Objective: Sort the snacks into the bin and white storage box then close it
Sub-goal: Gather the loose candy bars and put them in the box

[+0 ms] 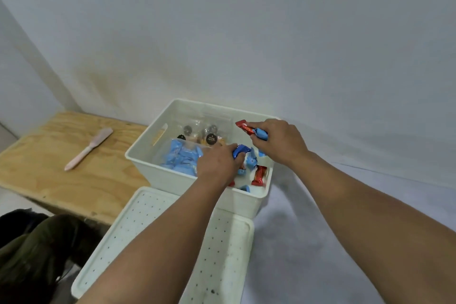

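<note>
An open white storage box (148,163) stands on the white-covered surface. Inside it, a clear bin (217,116) at the back holds clear packets with dark round labels (211,138). Light blue packets (180,158) are heaped at the front left. Loose red bars (259,175) and blue candies lie at the right. My left hand (217,163) reaches into the box and grips a blue wrapped snack (238,150). Above the box's right side, my right hand (278,140) holds a red bar (244,127) and a blue snack (262,134) together. The white perforated lid (138,224) lies flat in front of the box.
A plywood board (49,155) lies at the left with a pink spatula (88,148) on it. A dark green bag (37,254) sits at the lower left. A white wall stands close behind the box.
</note>
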